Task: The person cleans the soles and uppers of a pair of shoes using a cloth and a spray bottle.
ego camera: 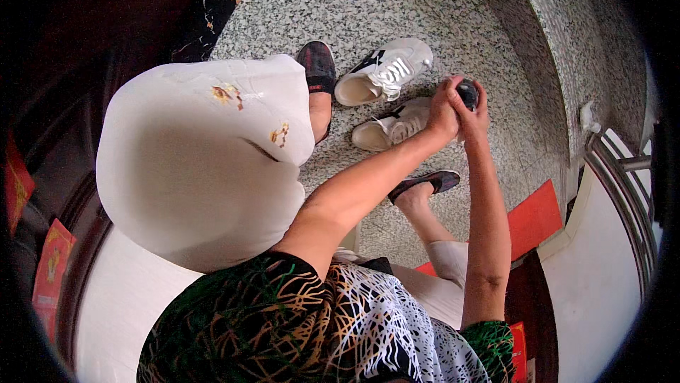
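My left hand (445,109) and my right hand (478,109) are close together in front of me, over the floor. Between them is a small rounded black object (467,94), glossy on top; its kind is not clear, and fingers of both hands wrap around it. A white lace-up sneaker (385,72) with dark side stripes stands just left of my hands. The second white sneaker (390,131) stands nearer to me, its toe partly hidden by my left hand and forearm. A small white round spot shows at the toe of the farther sneaker.
My feet, in dark slip-on shoes (320,67), rest on the speckled granite floor (297,6) on either side of the sneakers. A stone step (536,27) curves along the right. A crumpled white scrap (588,117), a metal railing (621,192) and red paper (536,218) are at the right.
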